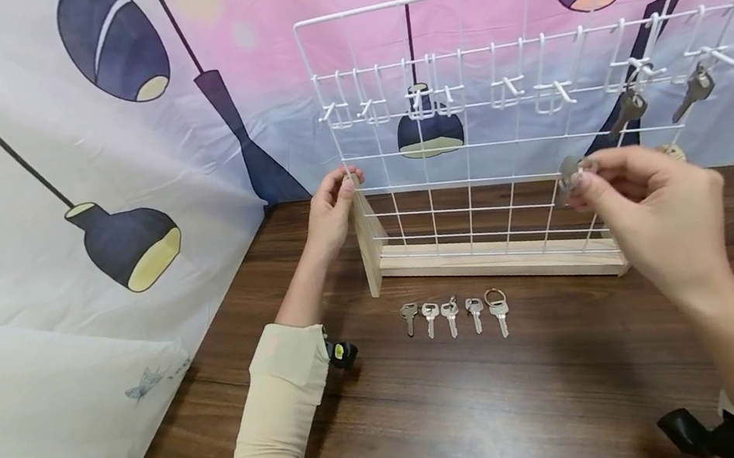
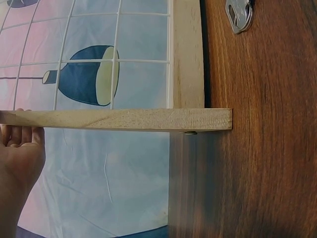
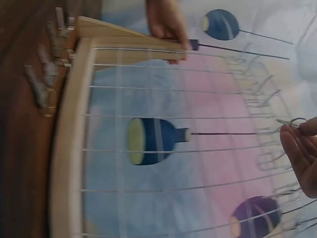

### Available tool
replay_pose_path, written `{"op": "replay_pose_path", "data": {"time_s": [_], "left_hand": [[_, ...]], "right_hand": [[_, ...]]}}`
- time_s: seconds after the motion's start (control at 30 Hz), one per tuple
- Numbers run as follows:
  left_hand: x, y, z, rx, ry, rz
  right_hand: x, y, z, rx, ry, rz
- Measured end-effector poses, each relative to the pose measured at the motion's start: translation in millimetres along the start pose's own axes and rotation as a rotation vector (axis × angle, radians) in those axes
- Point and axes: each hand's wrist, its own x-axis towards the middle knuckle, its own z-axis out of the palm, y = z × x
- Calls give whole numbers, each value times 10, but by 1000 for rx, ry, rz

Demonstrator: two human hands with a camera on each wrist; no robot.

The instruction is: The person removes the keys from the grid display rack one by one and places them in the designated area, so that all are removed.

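Observation:
A white wire grid rack [image 1: 492,180] with a wooden base [image 1: 498,260] stands on the table. My left hand [image 1: 328,217] grips the top of its wooden side post [image 1: 367,248], fingers behind and thumb in front. My right hand [image 1: 668,218] pinches a key [image 1: 569,173] in front of the grid, below the hooks; the fingers partly cover it. In the right wrist view a ring [image 3: 297,121] shows at those fingertips. Two keys hang at the right end, one key [image 1: 628,110] left of the other key [image 1: 699,88].
Several keys [image 1: 450,315] lie in a row on the brown table [image 1: 506,413] before the base. White hooks [image 1: 507,86] line the upper grid, bare on the left and middle. A printed cloth [image 1: 201,150] hangs close behind and at the left.

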Motion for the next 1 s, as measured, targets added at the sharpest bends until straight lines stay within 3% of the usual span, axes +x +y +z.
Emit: {"op": "replay_pose_path", "data": {"time_s": [0.13, 0.53, 1.0], "left_hand": [[0, 3, -6, -7, -4, 7], [-5, -11, -11, 0, -2, 8], [-8, 0, -4, 2, -4, 0]], "right_hand": [[-113, 136, 88, 30, -104, 29], [-397, 650, 240, 170, -447, 315], [-550, 1170, 359, 337, -792, 750]]}}
